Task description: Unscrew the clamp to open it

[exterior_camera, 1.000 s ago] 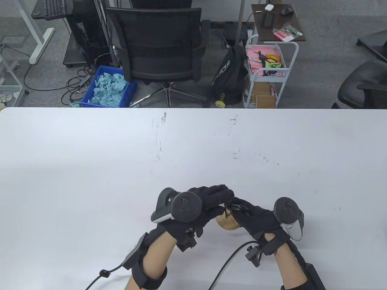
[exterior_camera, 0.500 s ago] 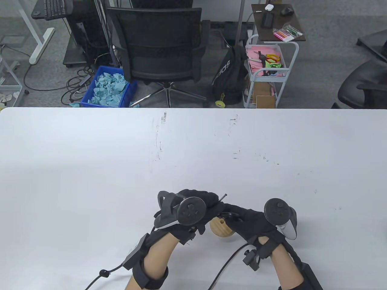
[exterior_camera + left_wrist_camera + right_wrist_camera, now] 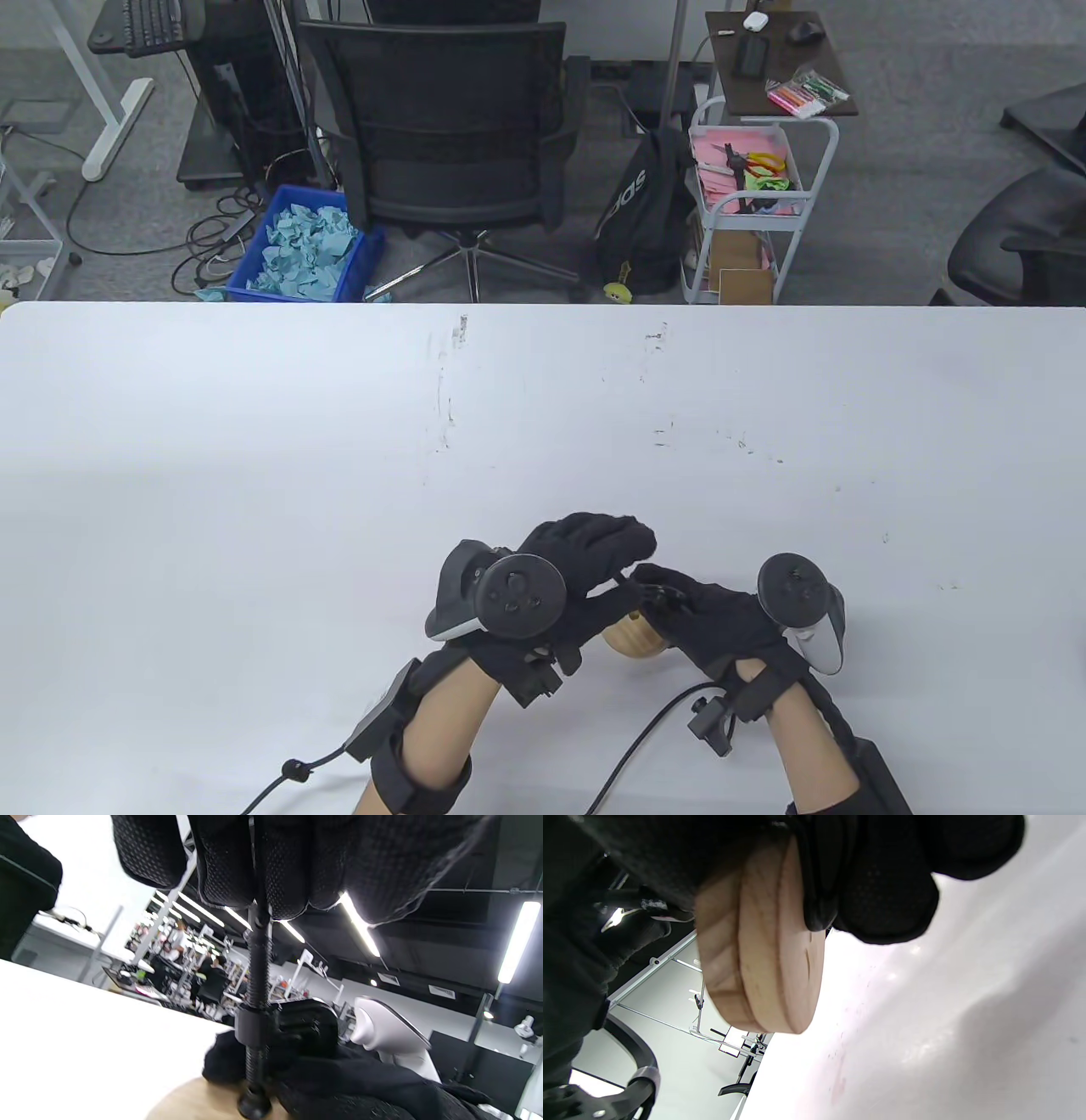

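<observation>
Now clamp (image 3: 258,1014) between both hands' fingers (image 3: 229,861).

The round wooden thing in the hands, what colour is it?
Light tan wood, seen best in the right wrist view.

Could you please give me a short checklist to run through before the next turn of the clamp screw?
1. Left hand grips the top of the screw: ok, its fingers close around the upper end in the left wrist view.
2. Right hand steadies the work: ok, it holds the wooden discs and the clamp body.
3. Screw seated in the clamp's threaded collar: ok, threads show above and below it.
4. Screw pad off the wood: not ok, the pad seems to touch the wood.
5. Work clear of the table: ok, the discs are lifted off it.
6. Screw handle bar free to swing: cannot tell, gloves hide it.
</observation>
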`<control>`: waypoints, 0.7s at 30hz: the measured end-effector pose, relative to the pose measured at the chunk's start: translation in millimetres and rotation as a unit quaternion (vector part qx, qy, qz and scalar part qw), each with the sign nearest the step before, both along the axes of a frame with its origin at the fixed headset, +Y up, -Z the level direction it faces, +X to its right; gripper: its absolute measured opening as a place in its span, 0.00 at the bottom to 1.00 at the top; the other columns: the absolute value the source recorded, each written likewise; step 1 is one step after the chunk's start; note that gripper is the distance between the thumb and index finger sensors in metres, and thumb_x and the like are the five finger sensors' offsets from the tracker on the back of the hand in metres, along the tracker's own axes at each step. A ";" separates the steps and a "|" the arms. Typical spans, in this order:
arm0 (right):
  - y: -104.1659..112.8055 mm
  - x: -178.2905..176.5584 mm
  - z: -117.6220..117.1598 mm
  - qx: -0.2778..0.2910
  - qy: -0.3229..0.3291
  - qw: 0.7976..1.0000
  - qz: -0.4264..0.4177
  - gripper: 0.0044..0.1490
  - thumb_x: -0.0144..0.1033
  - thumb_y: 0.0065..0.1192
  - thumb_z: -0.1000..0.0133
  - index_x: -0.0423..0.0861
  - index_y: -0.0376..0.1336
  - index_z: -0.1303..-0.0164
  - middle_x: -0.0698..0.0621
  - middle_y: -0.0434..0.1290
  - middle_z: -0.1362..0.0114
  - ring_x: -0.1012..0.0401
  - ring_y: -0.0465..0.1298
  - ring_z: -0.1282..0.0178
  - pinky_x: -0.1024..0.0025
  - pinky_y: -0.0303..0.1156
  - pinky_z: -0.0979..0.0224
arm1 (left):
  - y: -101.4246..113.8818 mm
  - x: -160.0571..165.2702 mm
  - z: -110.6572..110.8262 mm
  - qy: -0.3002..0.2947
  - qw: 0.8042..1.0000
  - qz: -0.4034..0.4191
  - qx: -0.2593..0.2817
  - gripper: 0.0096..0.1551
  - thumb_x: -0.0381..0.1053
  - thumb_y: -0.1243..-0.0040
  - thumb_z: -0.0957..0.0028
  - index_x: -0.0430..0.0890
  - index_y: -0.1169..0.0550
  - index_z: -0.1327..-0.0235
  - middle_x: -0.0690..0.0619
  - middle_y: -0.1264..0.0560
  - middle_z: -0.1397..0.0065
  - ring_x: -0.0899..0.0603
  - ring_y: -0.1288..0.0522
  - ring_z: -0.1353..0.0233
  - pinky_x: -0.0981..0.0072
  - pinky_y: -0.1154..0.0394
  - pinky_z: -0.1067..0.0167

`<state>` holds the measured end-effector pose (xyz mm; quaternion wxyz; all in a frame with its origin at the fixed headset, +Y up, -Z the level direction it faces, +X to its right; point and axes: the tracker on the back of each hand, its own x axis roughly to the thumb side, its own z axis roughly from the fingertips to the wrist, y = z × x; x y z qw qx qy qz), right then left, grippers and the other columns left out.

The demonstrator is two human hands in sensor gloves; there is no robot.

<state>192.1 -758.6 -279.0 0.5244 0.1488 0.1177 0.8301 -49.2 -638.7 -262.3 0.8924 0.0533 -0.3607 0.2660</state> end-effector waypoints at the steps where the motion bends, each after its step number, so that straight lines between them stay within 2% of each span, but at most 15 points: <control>1: 0.3 -0.4 0.0 0.003 0.003 1.000 0.002 0.31 0.52 0.66 0.50 0.64 0.67 0.35 0.42 0.71 0.38 0.60 0.81 0.52 0.48 0.70 0.42 | -0.7 2.3 -0.3 0.000 1.000 -0.019 0.001 0.33 0.61 0.32 0.50 0.63 0.27 0.30 0.59 0.27 0.23 0.43 0.29 0.18 0.42 0.30 0.25; 5: 2.0 -0.4 -0.1 0.016 0.012 1.000 -0.007 0.31 0.53 0.66 0.50 0.65 0.67 0.35 0.43 0.71 0.38 0.61 0.81 0.52 0.49 0.71 0.42 | -3.5 6.9 0.0 0.030 0.994 -0.104 0.019 0.32 0.59 0.32 0.50 0.64 0.27 0.29 0.59 0.29 0.20 0.43 0.34 0.14 0.42 0.33 0.23; 7: 3.3 1.0 -0.5 0.020 0.009 1.000 -0.012 0.31 0.53 0.66 0.50 0.65 0.67 0.35 0.43 0.71 0.38 0.61 0.81 0.52 0.49 0.71 0.42 | -3.6 6.3 -0.7 0.037 0.993 -0.108 0.018 0.30 0.59 0.33 0.49 0.64 0.26 0.31 0.59 0.28 0.21 0.44 0.34 0.15 0.42 0.33 0.22; 10: 3.5 2.7 -1.3 0.023 0.005 1.000 -0.010 0.30 0.53 0.66 0.51 0.65 0.67 0.35 0.43 0.71 0.38 0.61 0.81 0.52 0.49 0.71 0.42 | -3.4 3.3 -2.4 0.043 0.994 -0.095 0.016 0.26 0.59 0.34 0.49 0.62 0.22 0.35 0.57 0.23 0.26 0.44 0.29 0.18 0.43 0.31 0.24; 12: 3.5 2.4 -0.6 0.025 0.003 1.000 -0.001 0.31 0.53 0.66 0.51 0.65 0.67 0.35 0.43 0.71 0.38 0.61 0.81 0.52 0.49 0.71 0.43 | -3.6 2.6 -3.0 0.055 0.993 -0.107 0.018 0.26 0.61 0.35 0.49 0.62 0.21 0.36 0.58 0.19 0.31 0.43 0.21 0.25 0.47 0.27 0.27; 14: 3.7 2.2 -0.3 0.026 0.002 1.000 0.003 0.30 0.53 0.66 0.51 0.65 0.67 0.35 0.43 0.71 0.38 0.61 0.81 0.52 0.49 0.71 0.43 | -3.5 1.9 -3.4 0.064 0.992 -0.107 0.024 0.26 0.62 0.35 0.50 0.61 0.21 0.37 0.59 0.15 0.39 0.46 0.14 0.37 0.54 0.21 0.35; 17: 3.0 3.4 -0.9 0.021 -0.004 1.000 0.002 0.31 0.52 0.66 0.51 0.65 0.67 0.35 0.43 0.71 0.38 0.61 0.81 0.52 0.48 0.70 0.42 | -3.4 0.6 -5.1 0.073 0.993 -0.085 0.023 0.26 0.62 0.35 0.50 0.57 0.19 0.40 0.60 0.12 0.51 0.51 0.10 0.55 0.61 0.17 0.48; 19: 2.9 3.9 -0.9 0.021 -0.006 1.000 0.002 0.30 0.52 0.67 0.51 0.65 0.67 0.35 0.42 0.71 0.38 0.61 0.81 0.52 0.48 0.70 0.43 | -3.9 0.4 -5.9 0.074 0.993 -0.088 0.020 0.26 0.62 0.36 0.50 0.56 0.19 0.40 0.60 0.11 0.56 0.52 0.10 0.59 0.63 0.16 0.52; 21: 3.2 3.8 -0.6 0.020 -0.008 1.000 0.008 0.30 0.52 0.66 0.51 0.65 0.67 0.35 0.43 0.71 0.38 0.61 0.81 0.52 0.48 0.70 0.43 | -4.7 0.9 -6.2 0.075 0.993 -0.090 0.020 0.26 0.62 0.36 0.50 0.55 0.19 0.40 0.60 0.11 0.57 0.53 0.10 0.60 0.64 0.15 0.52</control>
